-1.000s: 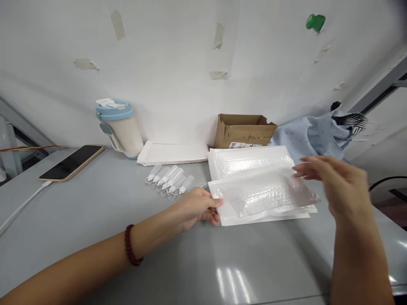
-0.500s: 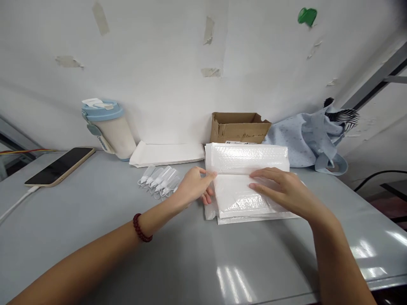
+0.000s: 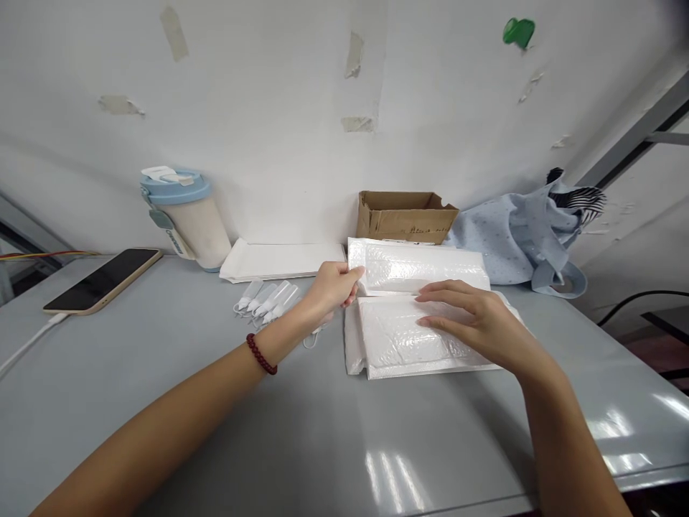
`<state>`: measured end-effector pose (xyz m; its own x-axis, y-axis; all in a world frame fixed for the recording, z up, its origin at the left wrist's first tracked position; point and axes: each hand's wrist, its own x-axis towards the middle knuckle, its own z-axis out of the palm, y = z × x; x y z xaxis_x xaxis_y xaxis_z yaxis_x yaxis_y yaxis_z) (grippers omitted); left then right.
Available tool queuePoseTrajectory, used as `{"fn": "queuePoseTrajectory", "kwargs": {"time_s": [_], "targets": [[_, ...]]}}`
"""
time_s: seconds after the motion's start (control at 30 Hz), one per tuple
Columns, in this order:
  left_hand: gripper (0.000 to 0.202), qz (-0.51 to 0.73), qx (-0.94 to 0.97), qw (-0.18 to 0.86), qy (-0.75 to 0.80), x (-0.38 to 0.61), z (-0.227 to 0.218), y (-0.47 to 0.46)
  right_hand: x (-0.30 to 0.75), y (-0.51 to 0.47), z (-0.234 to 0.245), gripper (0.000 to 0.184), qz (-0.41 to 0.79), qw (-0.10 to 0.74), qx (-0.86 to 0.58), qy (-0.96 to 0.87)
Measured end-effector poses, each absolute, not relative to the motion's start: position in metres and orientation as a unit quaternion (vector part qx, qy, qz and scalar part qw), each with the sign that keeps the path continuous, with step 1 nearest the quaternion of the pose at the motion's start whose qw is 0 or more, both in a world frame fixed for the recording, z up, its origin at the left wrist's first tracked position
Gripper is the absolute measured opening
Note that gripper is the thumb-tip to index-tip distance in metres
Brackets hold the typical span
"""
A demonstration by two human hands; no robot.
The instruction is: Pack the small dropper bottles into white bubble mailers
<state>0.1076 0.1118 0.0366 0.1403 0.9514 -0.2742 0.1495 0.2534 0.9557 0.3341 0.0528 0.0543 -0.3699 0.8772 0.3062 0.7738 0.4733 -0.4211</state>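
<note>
A stack of white bubble mailers (image 3: pixel 398 345) lies on the grey table (image 3: pixel 215 431), and a second stack of mailers (image 3: pixel 420 266) sits just behind it. My left hand (image 3: pixel 334 285), a dark red bead bracelet on its wrist, pinches the left edge of the rear mailer's flap. My right hand (image 3: pixel 474 319) lies flat, fingers stretched out, pressing on the top mailer of the front stack. Several small white squeeze bottles (image 3: pixel 266 300) lie in a row just left of my left hand.
An open cardboard box (image 3: pixel 405 214) stands against the wall behind the mailers. Left of it lie flat white envelopes (image 3: pixel 280 260), a blue-lidded tumbler (image 3: pixel 186 215) and a phone (image 3: pixel 102 280) on a charging cable. A light blue cloth bag (image 3: pixel 527 230) sits at the right.
The lifted mailer has been laid down on the front stack. My right hand dropped flat onto it. My left hand moved up from the front stack's edge to the rear mailer's flap.
</note>
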Motion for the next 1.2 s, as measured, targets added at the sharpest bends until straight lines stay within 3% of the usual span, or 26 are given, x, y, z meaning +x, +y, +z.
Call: {"fn": "queuePoseTrajectory", "kwargs": {"time_s": [0.33,0.6,0.77,0.93,1.03,1.2], "targets": [[0.032,0.398,0.402,0.622,0.542,0.117,0.036,0.125,0.332,0.056,0.048,0.018,0.054,0.288,-0.463,-0.836],[0.023,0.376,0.455,0.570,0.572,0.086,0.048,0.105,0.328,0.057,0.043,0.014,0.005,0.329,-0.463,-0.823],[0.017,0.379,0.514,0.471,0.608,0.041,0.058,0.077,0.320,0.053,0.044,0.013,-0.032,0.370,-0.452,-0.811],[0.009,0.351,0.607,0.265,0.662,-0.006,0.056,0.090,0.298,0.044,0.044,0.010,-0.043,0.403,-0.401,-0.821],[0.010,0.285,0.689,0.166,0.646,-0.026,0.051,0.123,0.285,0.039,0.043,0.012,-0.029,0.403,-0.370,-0.837],[0.017,0.138,0.794,0.111,0.582,-0.038,0.039,0.169,0.278,0.038,0.040,0.013,-0.022,0.400,-0.358,-0.843]]}}
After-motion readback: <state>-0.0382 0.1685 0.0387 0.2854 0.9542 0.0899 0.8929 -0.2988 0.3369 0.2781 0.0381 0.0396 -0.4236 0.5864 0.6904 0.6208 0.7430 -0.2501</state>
